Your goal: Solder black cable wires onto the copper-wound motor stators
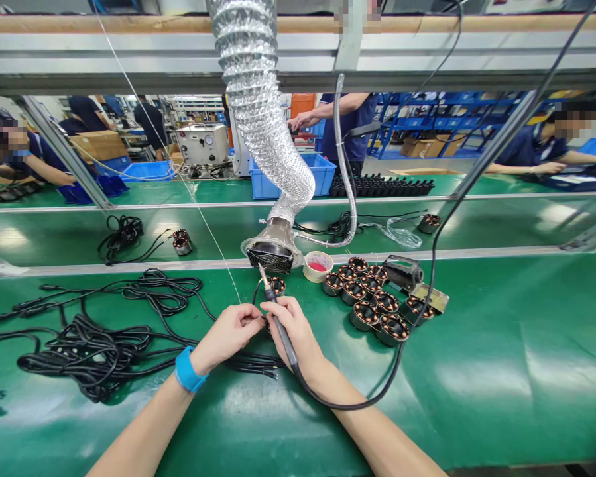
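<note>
My right hand point(295, 334) is closed around a soldering iron point(281, 331), its tip pointing up and away toward the fume fan. Pinched between the fingertips of my left hand point(231, 336), which has a blue wristband point(188, 370), is a thin dark wire; its end is hidden by the fingers. Both hands nearly touch over the green bench. Just beyond them stands a motor stator point(276, 285) with copper windings, partly behind the iron. Another dark part under my right fingers is mostly covered. Black cables point(93, 354) lie bundled left of my left hand.
A fume extractor hood point(272, 248) on a silver duct point(258, 99) hangs ahead. Several stators point(372, 298), a tape roll point(318, 266) and a tape dispenser point(402, 271) stand to the right. The iron's cord point(397, 371) loops over my right forearm. Co-workers sit and stand beyond.
</note>
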Motion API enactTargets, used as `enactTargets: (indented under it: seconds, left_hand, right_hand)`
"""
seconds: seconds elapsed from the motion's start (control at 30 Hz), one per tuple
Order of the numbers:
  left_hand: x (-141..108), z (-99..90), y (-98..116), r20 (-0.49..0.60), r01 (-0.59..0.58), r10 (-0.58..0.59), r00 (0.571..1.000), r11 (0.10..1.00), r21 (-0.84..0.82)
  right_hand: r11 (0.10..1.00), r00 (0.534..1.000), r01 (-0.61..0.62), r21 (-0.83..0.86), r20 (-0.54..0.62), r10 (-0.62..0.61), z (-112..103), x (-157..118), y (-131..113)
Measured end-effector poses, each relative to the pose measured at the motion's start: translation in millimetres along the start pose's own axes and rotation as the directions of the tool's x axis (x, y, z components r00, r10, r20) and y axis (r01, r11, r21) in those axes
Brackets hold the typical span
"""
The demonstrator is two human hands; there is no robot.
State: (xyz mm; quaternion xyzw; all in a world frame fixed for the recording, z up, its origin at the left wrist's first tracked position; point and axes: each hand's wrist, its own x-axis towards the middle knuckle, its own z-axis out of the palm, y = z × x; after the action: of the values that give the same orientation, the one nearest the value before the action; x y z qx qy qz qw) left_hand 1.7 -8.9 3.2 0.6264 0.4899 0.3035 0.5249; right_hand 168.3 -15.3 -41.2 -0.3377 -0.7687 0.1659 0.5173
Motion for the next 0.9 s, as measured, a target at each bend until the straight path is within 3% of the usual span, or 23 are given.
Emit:
enactTargets:
  seconds: [0.53,0.9]
  left_hand:
    - [1.5,1.0,-0.8,0.099,0.143,-0.12,0.988,0.95,-0.277]
    - [0.3,0.5,2.5,0.02,0.162,-0.161,0.987,0.968,-0.192]
  right_hand:
    - [1.0,1.0,0.01,-0.028,0.03,-0.009,1.2,-6.6,-0.6]
    - [0.998,0.995,-0.051,0.044,-0.087,0.055,-7.3,0.0,-8.9]
